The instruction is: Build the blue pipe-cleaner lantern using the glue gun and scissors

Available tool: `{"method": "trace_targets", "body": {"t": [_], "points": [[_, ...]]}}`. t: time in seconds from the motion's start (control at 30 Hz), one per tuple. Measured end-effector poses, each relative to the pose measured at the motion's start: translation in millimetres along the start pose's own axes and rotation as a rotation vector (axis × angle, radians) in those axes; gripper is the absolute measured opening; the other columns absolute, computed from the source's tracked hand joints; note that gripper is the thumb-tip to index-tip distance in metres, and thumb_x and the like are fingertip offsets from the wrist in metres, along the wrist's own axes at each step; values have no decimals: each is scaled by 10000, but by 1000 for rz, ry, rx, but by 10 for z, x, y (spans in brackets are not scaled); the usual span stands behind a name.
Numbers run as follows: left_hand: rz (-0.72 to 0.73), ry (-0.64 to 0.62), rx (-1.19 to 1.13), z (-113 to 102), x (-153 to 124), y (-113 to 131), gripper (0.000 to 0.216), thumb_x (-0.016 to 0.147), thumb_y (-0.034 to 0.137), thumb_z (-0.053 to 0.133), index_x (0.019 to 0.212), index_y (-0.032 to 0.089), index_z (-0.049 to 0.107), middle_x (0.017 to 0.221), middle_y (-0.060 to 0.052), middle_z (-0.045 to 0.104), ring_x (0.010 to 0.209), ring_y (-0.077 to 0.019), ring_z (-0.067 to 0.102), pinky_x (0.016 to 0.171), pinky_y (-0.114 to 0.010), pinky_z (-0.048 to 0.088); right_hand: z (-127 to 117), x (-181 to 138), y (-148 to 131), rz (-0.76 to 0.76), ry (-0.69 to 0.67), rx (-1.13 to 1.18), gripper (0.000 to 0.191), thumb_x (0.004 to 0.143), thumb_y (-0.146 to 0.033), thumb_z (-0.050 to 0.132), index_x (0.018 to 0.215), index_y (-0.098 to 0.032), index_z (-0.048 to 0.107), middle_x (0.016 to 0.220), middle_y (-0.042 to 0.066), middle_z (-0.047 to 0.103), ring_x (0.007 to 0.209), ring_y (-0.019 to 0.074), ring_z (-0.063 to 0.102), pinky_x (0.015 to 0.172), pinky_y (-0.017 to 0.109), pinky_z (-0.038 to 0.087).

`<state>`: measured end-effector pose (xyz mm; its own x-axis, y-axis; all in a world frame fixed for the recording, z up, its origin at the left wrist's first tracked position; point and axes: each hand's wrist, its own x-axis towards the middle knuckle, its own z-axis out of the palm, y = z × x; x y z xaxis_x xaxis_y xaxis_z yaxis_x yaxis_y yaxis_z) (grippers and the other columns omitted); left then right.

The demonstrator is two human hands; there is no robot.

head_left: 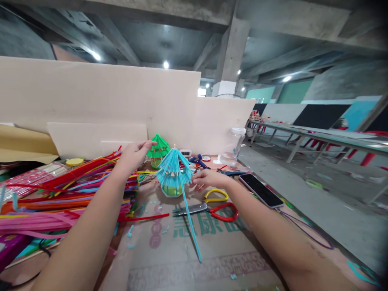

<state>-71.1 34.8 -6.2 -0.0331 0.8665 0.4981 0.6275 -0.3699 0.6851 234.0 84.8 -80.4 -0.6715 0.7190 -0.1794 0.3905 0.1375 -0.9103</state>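
A small blue pavilion model [175, 167], with a tiered roof of pipe cleaners, stands on the cardboard in front of me. One long blue pipe cleaner [191, 226] runs from its roof down toward me. My right hand [210, 180] is at the model's right side, fingers loosely bent and apart, with nothing visible in them. Behind and to the left is a similar green pavilion model [158, 150]. My left hand [136, 153] reaches to its roof with thumb and fingers pinched together; whether they touch it or hold something small cannot be made out.
Scissors [197, 209] with red and yellow handles lie open near the blue model. Bundled colourful pipe cleaners [75, 194] fill the left side. A phone [261, 190], a blue glue gun [200, 161] and a clear jar [234, 147] are on the right. A pale board [172, 105] stands behind.
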Motion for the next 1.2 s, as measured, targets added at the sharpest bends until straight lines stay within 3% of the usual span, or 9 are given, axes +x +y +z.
{"method": "trace_targets", "body": {"t": [0.13,0.23,0.37,0.57,0.73,0.8,0.9,1.0,1.2], "points": [[-5,106,94,-100,-69,153,447,824,550,491,949,177,702,828,-21,714,806,-192,618,667,-227,431,-81,-85,-107,-7,18,-70,318,780,-436,648,906,-151,714,950,78,728,773,156,689,709,274,566],[0,146,152,-154,-86,195,457,833,582,452,774,178,657,584,10,580,551,-140,493,510,-230,344,-103,-125,-163,-21,65,-111,314,809,-431,618,902,-144,705,936,83,724,753,140,681,713,273,567],[41,143,90,-147,-47,132,438,881,515,373,710,176,592,646,-15,581,609,-146,525,554,-234,380,-82,-107,-183,-48,143,-159,279,830,-404,595,820,-136,675,884,82,721,730,132,672,691,260,564],[30,177,24,-110,9,33,315,813,331,432,1013,183,626,776,-22,622,658,-151,550,590,-243,413,-31,-21,-152,-73,229,-215,68,792,-220,590,784,-155,603,778,46,699,646,125,655,594,229,545],[-23,227,41,-174,8,11,134,690,180,405,653,197,532,600,11,515,555,-139,484,538,-246,363,-51,-40,-201,-141,375,-255,139,706,-66,454,731,-180,530,626,-22,608,571,110,618,520,195,478],[-33,210,48,-135,11,-1,119,666,164,390,602,203,483,537,22,463,500,-135,441,509,-247,336,-50,-50,-236,-148,436,-276,143,676,-62,427,686,-183,502,552,-39,558,512,104,574,468,186,419],[16,144,10,28,24,-24,164,674,165,405,699,193,565,622,11,557,561,-146,510,544,-247,379,-31,-54,-280,-148,505,-299,142,658,-78,405,651,-186,497,464,-58,486,428,92,473,423,191,327],[70,27,-87,242,22,-31,271,758,260,488,957,160,641,949,-53,686,848,-194,623,747,-287,471,-15,-53,-304,-150,530,-302,158,650,-90,384,622,-181,510,450,-53,468,414,89,431,426,201,300],[163,-145,-72,485,-13,-53,500,873,479,454,1208,145,615,1245,-109,627,1140,-254,568,990,-390,419,-10,-41,-301,-152,521,-264,182,683,-114,379,692,-173,551,504,-35,503,460,99,475,450,200,343]]}}
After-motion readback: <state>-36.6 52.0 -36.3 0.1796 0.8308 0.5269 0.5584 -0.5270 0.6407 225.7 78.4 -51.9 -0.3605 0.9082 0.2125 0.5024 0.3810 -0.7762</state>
